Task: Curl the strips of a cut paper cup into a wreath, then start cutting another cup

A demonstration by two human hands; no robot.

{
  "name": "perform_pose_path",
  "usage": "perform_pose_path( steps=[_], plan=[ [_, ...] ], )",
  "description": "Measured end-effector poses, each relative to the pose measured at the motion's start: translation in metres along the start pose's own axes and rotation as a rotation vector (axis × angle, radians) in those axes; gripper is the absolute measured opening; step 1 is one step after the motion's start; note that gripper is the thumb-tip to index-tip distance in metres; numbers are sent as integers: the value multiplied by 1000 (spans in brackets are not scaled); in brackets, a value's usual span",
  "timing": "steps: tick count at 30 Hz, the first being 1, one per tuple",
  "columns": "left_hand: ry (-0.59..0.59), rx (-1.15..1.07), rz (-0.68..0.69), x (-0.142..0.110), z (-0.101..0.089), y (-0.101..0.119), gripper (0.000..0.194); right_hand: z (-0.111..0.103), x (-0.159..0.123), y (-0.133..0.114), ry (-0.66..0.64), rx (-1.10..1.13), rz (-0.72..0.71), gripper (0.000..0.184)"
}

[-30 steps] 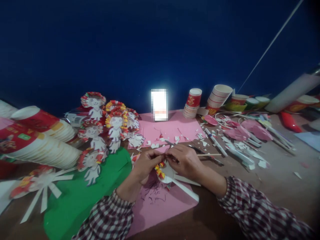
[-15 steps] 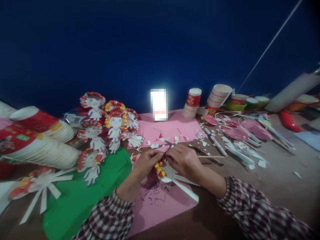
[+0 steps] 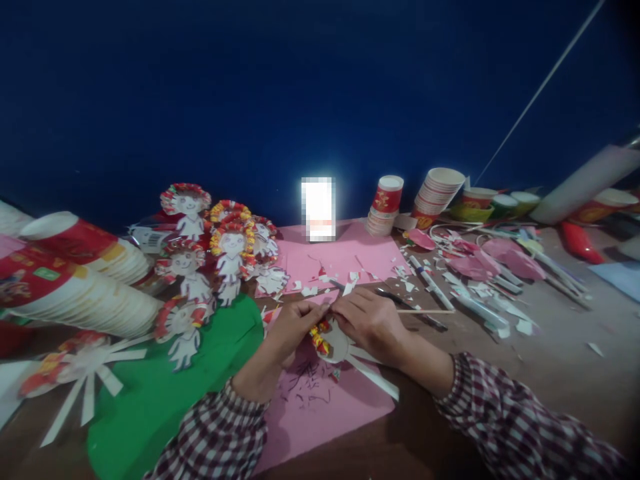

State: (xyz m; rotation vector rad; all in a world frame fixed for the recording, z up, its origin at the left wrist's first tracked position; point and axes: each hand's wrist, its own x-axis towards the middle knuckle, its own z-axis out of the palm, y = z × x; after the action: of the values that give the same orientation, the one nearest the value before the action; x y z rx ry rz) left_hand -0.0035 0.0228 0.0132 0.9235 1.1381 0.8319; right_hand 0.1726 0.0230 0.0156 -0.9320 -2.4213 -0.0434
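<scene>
A cut paper cup [image 3: 337,345], partly ringed in red-and-yellow folds, sits over a pink sheet [image 3: 345,400] toward the table's [image 3: 555,360] near edge.
Left hand [image 3: 287,337] and right hand [image 3: 375,327] pinch its rim, fingertips partly hidden; several strips look unfolded. Beyond: ringed figures [image 3: 231,247], scraps [image 3: 310,291], a blue wall [image 3: 320,87].

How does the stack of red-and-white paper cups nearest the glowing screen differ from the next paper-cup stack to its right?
The nearer stack is mouth-down, its rims at the bottom; the right-hand stack is mouth-up, rims on top. The nearer stack shows its red print above the rims, the right-hand stack below them. Both are nested cups.
</scene>
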Motion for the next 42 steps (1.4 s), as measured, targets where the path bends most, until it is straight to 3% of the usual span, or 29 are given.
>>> perform_pose_path(
  steps=[9, 22, 42],
  plan=[
    [7, 101, 39, 2, -5, -3, 34, 2, 1, -2, -3, -12, 31, 17],
    [-6, 0, 23, 0, -4, -3, 30, 0, 4, -4, 14, 50, 112, 15],
    [-37, -40, 25, 0, -3, -2, 28, 3, 3, -4, 22, -35, 70, 15]
  ],
)
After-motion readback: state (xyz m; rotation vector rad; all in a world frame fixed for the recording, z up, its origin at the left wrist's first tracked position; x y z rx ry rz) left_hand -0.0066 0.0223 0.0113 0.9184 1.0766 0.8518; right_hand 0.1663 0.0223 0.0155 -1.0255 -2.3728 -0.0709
